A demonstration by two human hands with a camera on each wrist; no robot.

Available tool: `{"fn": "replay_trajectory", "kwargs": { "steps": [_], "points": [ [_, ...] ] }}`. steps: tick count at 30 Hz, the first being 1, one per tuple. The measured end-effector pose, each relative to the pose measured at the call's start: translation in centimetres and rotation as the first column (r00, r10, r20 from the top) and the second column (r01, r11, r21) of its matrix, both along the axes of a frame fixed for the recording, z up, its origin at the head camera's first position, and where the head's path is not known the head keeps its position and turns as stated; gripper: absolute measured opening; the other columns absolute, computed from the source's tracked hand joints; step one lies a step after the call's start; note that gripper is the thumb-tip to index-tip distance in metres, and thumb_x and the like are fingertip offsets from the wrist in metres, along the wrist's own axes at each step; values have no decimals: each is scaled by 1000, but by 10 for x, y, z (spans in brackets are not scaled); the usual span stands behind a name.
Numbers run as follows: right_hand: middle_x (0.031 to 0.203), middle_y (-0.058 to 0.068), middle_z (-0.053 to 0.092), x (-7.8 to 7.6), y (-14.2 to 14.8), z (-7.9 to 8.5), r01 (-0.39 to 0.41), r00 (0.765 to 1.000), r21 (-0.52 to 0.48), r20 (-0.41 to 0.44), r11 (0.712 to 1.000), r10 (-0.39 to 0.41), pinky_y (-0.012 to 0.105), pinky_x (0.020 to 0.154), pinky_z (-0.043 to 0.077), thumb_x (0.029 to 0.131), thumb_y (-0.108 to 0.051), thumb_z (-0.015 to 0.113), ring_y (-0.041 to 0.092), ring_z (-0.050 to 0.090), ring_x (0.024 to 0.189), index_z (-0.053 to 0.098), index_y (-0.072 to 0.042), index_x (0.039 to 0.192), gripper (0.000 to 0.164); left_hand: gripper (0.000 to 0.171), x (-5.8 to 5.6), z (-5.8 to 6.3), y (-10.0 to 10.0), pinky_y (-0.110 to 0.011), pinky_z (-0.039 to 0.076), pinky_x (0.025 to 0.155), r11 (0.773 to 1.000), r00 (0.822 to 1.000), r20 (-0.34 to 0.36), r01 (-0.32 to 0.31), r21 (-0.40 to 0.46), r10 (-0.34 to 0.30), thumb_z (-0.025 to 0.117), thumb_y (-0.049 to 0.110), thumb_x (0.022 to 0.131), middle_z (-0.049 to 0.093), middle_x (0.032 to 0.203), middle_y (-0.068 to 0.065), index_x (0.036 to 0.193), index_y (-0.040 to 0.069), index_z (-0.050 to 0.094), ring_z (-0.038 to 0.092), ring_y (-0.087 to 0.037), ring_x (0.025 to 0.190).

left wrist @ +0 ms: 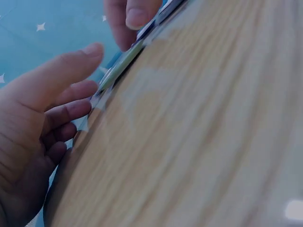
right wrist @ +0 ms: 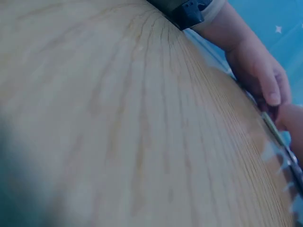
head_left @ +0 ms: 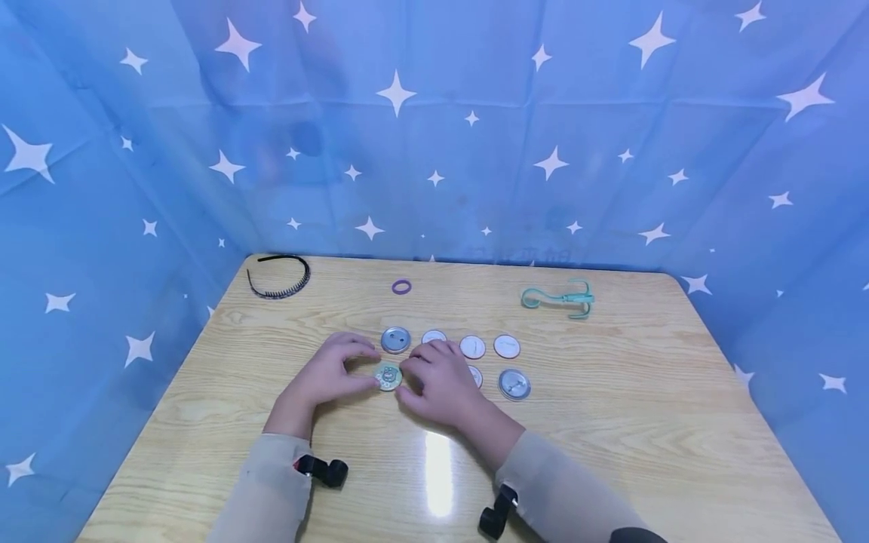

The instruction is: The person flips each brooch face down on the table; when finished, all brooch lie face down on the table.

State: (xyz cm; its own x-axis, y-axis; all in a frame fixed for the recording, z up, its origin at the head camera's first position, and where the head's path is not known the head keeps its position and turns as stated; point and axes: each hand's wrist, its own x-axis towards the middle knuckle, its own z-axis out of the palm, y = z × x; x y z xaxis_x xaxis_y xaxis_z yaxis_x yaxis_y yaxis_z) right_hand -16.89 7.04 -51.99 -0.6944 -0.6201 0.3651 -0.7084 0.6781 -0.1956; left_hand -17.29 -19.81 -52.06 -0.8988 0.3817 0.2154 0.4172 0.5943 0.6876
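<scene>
A round pale green pin badge with a small picture lies face up on the table between both hands. At its left edge my left hand rests with thumb and forefinger spread apart. My right hand is at its right edge, fingers bent loosely, partly covering the badges behind. In the left wrist view the green badge shows edge-on beside the left fingertips; whether they touch it I cannot tell. Silver-backed badges and white-looking badges lie around, and one pin-backed badge is to the right.
Along the back of the wooden table lie a black toothed headband, a purple hair tie and a teal hooked stand. A blue star-patterned curtain surrounds the table's far and side edges.
</scene>
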Motion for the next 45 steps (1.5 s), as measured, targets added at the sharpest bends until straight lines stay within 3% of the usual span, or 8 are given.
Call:
{"fn": "replay_trajectory", "kwargs": {
  "steps": [8, 17, 26, 45],
  "points": [
    [110, -2, 70, 5, -13, 2, 96, 995, -18, -14, 995, -96, 50, 104, 43, 96, -51, 65, 23, 60, 106, 81, -22, 106, 35, 46, -2, -2, 2, -54, 34, 116, 1000, 998, 55, 17, -1, -17, 97, 29, 74, 67, 135, 1, 118, 24, 83, 48, -27, 135],
    [110, -4, 68, 8, -20, 0, 119, 992, 2, 39, 993, -119, 51, 107, 40, 97, -51, 66, 22, 58, 108, 81, -21, 115, 38, 44, 0, 1, 1, -57, 34, 114, 999, 999, 40, -4, -35, 5, 98, 30, 73, 67, 135, 2, 114, 26, 83, 48, -27, 133],
    [113, -3, 68, 9, -17, 1, 102, 993, -28, 69, 994, -100, 51, 103, 41, 97, -50, 70, 23, 58, 109, 81, -19, 119, 40, 38, -1, -1, 1, -54, 36, 112, 999, 1000, 16, -2, -51, 3, 94, 31, 78, 68, 127, 3, 113, 25, 84, 49, -25, 129],
    [115, -3, 69, 5, -14, -10, 92, 988, -96, 129, 991, -79, 50, 105, 41, 92, -54, 79, 22, 55, 114, 79, -21, 121, 44, 41, -1, -2, 2, -51, 38, 109, 1000, 1000, 26, -5, -22, 5, 99, 28, 75, 71, 119, 10, 113, 26, 85, 50, -21, 125]
  ]
}}
